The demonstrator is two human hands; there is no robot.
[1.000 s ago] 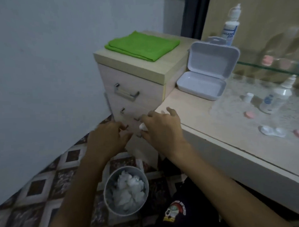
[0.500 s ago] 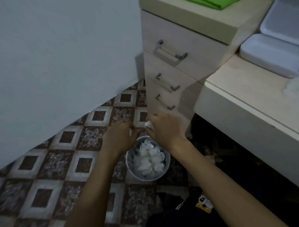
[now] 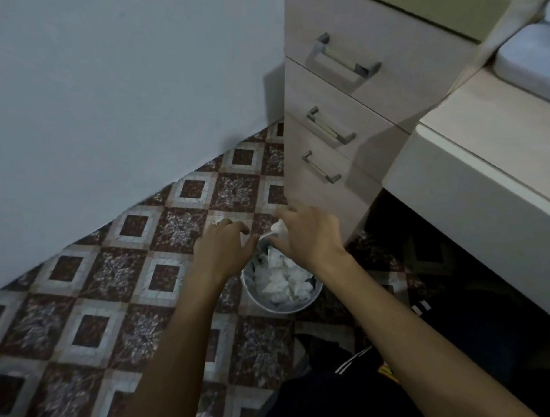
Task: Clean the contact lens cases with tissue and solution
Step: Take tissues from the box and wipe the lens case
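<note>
White crumpled tissue (image 3: 278,228) sits pinched in the right hand (image 3: 306,235), held directly above the bin (image 3: 255,299) of used tissues, seemingly to drop it in; the left hand (image 3: 220,247) hovers beside it, fingers loose, gripping nothing; no lens cases in view

One view only, from a camera worn on the person's head, tilted steeply down and forward. It looks close over both forearms to the patterned floor (image 3: 119,278), with the wall far left, the drawer unit (image 3: 342,117) ahead, and the bench (image 3: 491,142) edge on the right.
</note>
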